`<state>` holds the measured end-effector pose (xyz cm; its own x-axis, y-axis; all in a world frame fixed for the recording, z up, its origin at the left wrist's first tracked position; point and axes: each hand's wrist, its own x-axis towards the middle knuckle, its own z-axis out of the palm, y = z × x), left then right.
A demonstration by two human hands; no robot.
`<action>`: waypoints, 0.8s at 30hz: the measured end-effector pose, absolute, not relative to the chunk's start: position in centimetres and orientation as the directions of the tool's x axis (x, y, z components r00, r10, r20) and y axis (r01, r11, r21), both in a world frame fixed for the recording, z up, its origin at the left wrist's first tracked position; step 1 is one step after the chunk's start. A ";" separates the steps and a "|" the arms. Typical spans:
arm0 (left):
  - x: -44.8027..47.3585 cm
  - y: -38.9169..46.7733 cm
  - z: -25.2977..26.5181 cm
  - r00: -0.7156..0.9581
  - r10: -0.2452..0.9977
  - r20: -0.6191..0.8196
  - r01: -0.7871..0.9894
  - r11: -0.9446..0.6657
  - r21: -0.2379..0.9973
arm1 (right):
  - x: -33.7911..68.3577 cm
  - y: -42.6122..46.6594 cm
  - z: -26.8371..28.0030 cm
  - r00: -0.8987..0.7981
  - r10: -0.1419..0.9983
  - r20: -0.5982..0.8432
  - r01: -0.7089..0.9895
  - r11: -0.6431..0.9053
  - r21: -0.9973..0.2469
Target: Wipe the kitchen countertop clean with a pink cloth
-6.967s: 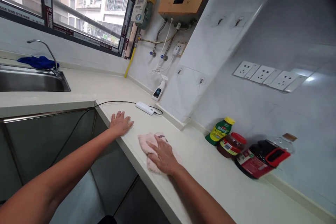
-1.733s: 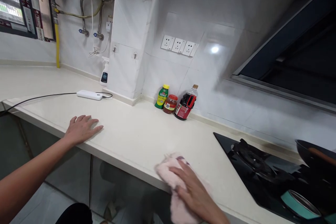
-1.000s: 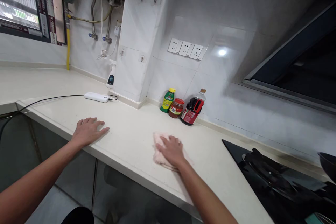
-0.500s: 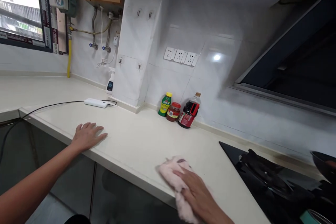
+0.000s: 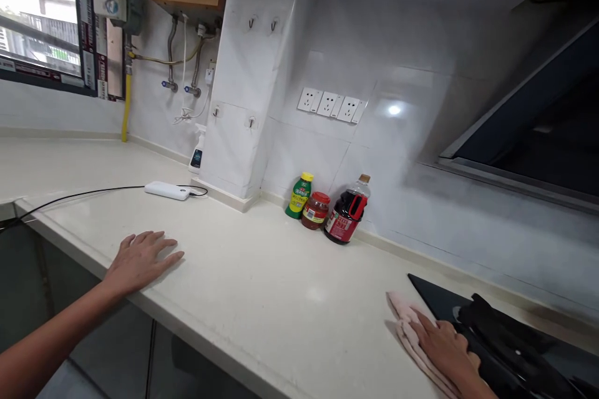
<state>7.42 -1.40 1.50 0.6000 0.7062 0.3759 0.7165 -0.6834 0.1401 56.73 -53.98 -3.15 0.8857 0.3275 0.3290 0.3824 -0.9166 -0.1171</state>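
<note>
I saw the right hand, fingers curled on the cloth, come beside the stove, so wiping seemed farther along. The left hand lay with fingers spread.

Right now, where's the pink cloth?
Head view, lower right: the pink cloth is under the right hand on the white countertop, by the left edge of the black gas hob.
</note>
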 end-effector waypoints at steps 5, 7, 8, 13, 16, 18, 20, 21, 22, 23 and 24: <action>7.6 -1.3 1.7 0.605 0.719 0.342 0.705 -0.684 0.188 | 57.2 -44.5 -0.2 0.939 0.286 0.193 0.313 -0.940 -0.133; 7.6 -1.5 1.8 0.593 0.722 0.357 0.705 -0.679 0.202 | 56.2 -39.9 0.5 0.915 0.374 0.149 0.392 -0.912 -0.121; 7.7 -1.6 1.9 0.582 0.726 0.366 0.709 -0.674 0.210 | 55.3 -37.6 0.7 0.894 0.429 0.132 0.444 -0.888 -0.118; 7.6 -2.0 2.2 0.565 0.750 0.344 0.721 -0.652 0.234 | 48.4 -27.2 1.9 0.698 0.708 0.105 0.715 -0.687 -0.130; 7.5 -2.1 2.2 0.572 0.753 0.325 0.727 -0.649 0.226 | 42.8 -23.6 2.9 0.530 0.844 0.087 0.844 -0.514 -0.150; 7.5 -2.1 2.2 0.577 0.749 0.324 0.726 -0.653 0.217 | 38.9 -22.5 3.5 0.401 0.913 0.067 0.907 -0.387 -0.165; 7.6 -2.2 2.1 0.580 0.746 0.328 0.730 -0.655 0.198 | 35.0 -22.3 4.0 0.275 0.961 0.045 0.949 -0.263 -0.176; 7.6 -2.2 2.2 0.580 0.744 0.331 0.733 -0.654 0.187 | 33.1 -22.6 4.1 0.213 0.977 0.034 0.962 -0.203 -0.180; 7.6 -2.3 2.2 0.578 0.744 0.337 0.737 -0.652 0.177 | 31.4 -23.0 4.2 0.151 0.988 0.025 0.972 -0.144 -0.188; 7.6 -2.4 2.2 0.574 0.743 0.343 0.741 -0.650 0.169 | 29.9 -23.6 4.2 0.092 0.996 0.020 0.976 -0.086 -0.201; 7.6 -2.5 2.3 0.571 0.743 0.349 0.744 -0.648 0.163 | 28.5 -24.3 4.1 0.038 0.999 0.022 0.975 -0.032 -0.219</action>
